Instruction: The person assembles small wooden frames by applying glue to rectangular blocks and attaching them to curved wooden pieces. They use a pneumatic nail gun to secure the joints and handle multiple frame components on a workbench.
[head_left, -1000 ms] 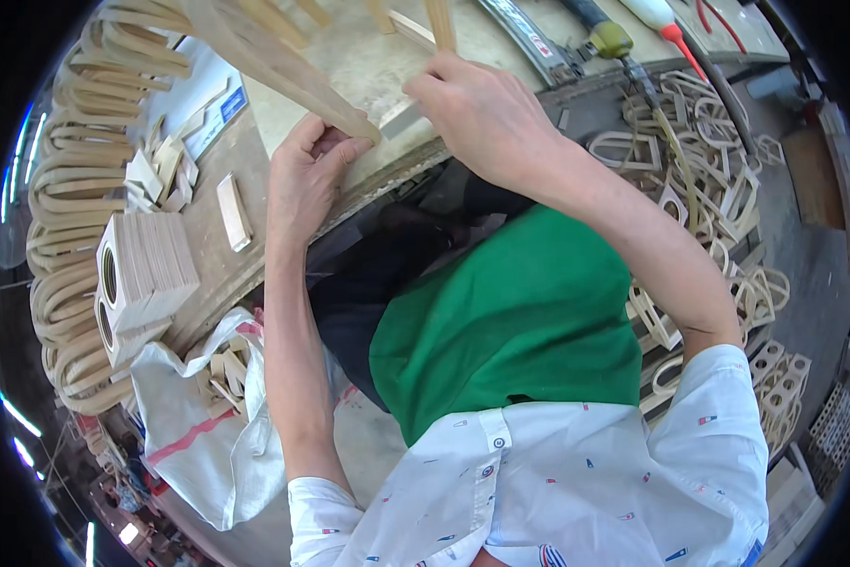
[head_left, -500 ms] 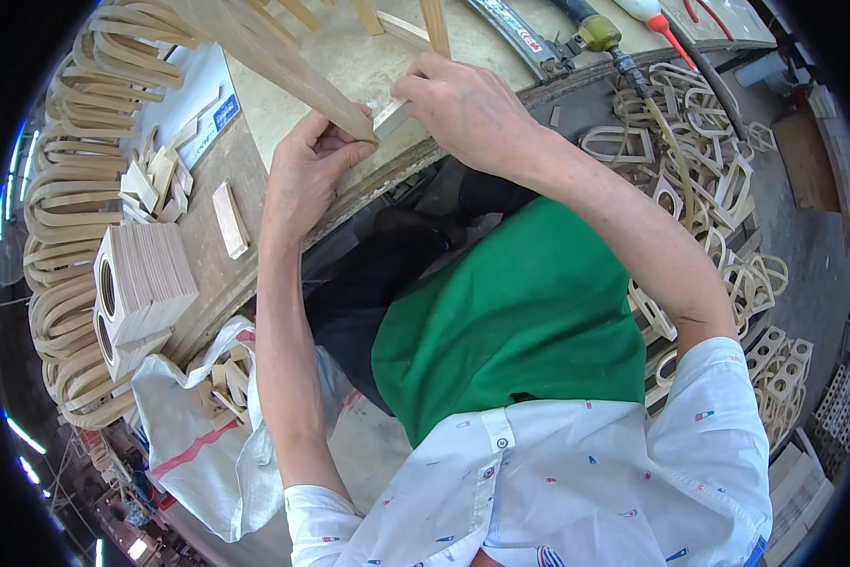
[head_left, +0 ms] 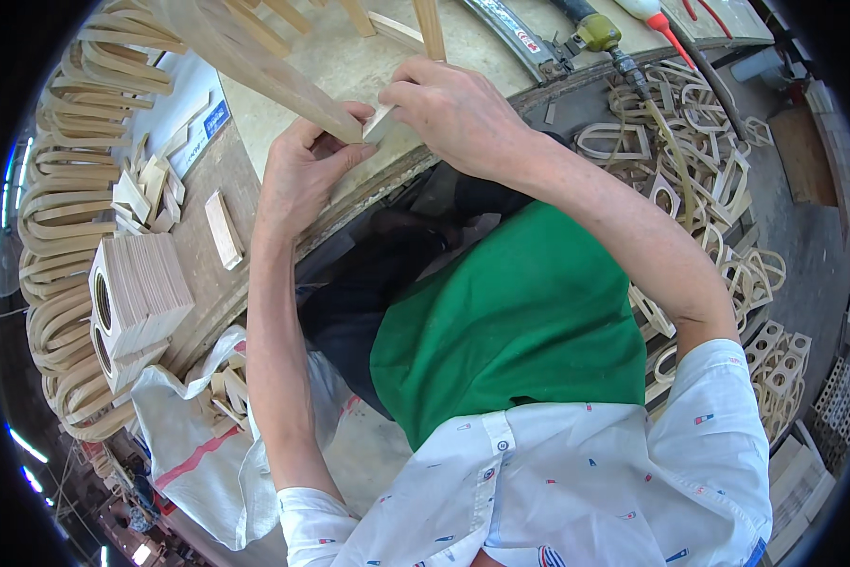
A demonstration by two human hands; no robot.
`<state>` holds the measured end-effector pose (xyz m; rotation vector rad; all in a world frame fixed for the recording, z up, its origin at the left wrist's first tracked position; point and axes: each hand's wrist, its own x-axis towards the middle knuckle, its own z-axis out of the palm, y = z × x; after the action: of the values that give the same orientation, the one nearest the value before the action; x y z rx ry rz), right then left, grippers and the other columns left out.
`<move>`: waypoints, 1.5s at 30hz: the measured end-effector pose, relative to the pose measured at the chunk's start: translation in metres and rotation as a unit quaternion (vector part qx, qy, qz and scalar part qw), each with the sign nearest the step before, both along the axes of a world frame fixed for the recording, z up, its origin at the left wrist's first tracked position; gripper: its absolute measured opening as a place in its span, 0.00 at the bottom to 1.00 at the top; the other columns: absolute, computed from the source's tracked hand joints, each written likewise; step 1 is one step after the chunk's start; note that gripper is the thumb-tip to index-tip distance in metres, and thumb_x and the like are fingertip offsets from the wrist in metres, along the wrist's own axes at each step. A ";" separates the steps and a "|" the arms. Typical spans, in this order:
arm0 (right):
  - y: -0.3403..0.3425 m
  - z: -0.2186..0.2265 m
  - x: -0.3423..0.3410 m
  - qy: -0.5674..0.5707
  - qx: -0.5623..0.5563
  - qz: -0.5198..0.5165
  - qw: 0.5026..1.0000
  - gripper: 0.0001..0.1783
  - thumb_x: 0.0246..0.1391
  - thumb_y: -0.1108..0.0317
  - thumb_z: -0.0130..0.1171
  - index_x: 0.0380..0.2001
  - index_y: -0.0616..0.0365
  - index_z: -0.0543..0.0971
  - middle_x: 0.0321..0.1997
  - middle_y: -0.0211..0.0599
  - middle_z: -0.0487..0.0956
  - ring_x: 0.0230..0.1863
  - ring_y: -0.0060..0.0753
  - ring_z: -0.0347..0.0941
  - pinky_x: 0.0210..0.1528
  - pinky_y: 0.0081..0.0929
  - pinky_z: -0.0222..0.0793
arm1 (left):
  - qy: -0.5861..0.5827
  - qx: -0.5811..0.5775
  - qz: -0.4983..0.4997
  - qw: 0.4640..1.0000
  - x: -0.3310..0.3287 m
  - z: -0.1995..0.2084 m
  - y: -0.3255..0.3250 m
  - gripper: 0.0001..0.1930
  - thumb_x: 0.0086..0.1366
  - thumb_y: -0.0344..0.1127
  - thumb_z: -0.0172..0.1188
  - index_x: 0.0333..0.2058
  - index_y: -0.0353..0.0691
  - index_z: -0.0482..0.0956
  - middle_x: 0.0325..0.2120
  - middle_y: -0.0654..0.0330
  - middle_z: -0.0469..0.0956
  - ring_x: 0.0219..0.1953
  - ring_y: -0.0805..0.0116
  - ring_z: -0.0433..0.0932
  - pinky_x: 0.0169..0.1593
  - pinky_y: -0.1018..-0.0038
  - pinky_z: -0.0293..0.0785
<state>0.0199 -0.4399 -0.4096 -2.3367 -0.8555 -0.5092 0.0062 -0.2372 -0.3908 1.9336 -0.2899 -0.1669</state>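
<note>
Near the worktable's front edge, my left hand (head_left: 297,170) pinches the end of a long bent wooden strip (head_left: 283,87) between thumb and fingers. The strip slants up and away toward the far left. My right hand (head_left: 458,118) grips a small pale wooden block (head_left: 381,124) with its fingertips. The block's left end meets the strip's end, by my left thumb; whether anything joins them I cannot tell. Just beyond my right hand, another wooden leg (head_left: 430,30) stands beside a pale crosspiece (head_left: 397,31).
A lone wood slat (head_left: 224,230), a heap of offcuts (head_left: 151,192) and stacked plywood panels (head_left: 146,291) lie left. Bent wooden frames (head_left: 56,227) line the far left. A stapler-like metal tool (head_left: 515,38) and green air tool (head_left: 597,34) lie right. A white sack (head_left: 193,454) hangs below.
Both hands have shifted slightly left with the strip and the block. The block is now tilted differently, its end face showing at the strip's end.
</note>
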 end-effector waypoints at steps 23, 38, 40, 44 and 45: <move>-0.003 -0.007 0.003 -0.039 0.033 0.016 0.999 0.10 0.48 0.74 0.60 0.36 0.61 0.78 0.38 0.38 0.76 0.39 0.43 0.75 0.38 0.34 0.73 | 0.013 0.026 -0.063 0.998 0.013 0.011 0.000 0.14 0.52 0.20 0.66 0.39 0.35 0.81 0.37 0.67 0.78 0.38 0.77 0.75 0.44 0.78 0.74; -0.139 0.058 0.127 0.323 0.048 -0.281 0.902 0.19 0.40 0.63 0.70 0.33 0.67 0.80 0.29 0.42 0.80 0.29 0.33 0.74 0.34 0.33 0.69 | 0.057 0.044 -0.059 0.996 0.013 0.013 0.003 0.15 0.52 0.22 0.66 0.40 0.37 0.81 0.38 0.68 0.77 0.42 0.76 0.74 0.46 0.78 0.71; -0.139 0.051 0.128 0.397 0.197 -0.180 0.878 0.14 0.45 0.66 0.67 0.32 0.65 0.81 0.28 0.40 0.80 0.29 0.31 0.74 0.33 0.31 0.69 | 0.058 0.038 -0.063 0.996 0.012 0.010 0.006 0.15 0.52 0.22 0.66 0.41 0.37 0.81 0.38 0.68 0.77 0.41 0.77 0.74 0.46 0.78 0.71; -0.154 0.038 0.089 0.470 0.292 -0.143 0.821 0.16 0.54 0.63 0.61 0.38 0.65 0.75 0.26 0.34 0.77 0.24 0.21 0.73 0.25 0.19 0.71 | 0.062 0.036 -0.068 0.995 0.016 0.011 0.005 0.15 0.53 0.23 0.66 0.42 0.36 0.81 0.39 0.68 0.76 0.40 0.78 0.74 0.46 0.79 0.71; -0.143 0.043 0.062 0.454 0.355 -0.140 0.805 0.16 0.55 0.63 0.61 0.38 0.66 0.74 0.24 0.34 0.75 0.22 0.20 0.71 0.22 0.18 0.69 | 0.058 0.041 -0.068 0.995 0.015 0.011 0.005 0.15 0.53 0.23 0.66 0.42 0.36 0.81 0.39 0.68 0.76 0.40 0.78 0.74 0.46 0.79 0.71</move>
<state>0.0822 -0.5833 -0.3662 -1.6560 0.1493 0.2004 0.0213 -0.2326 -0.3794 1.9773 -0.3427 -0.3855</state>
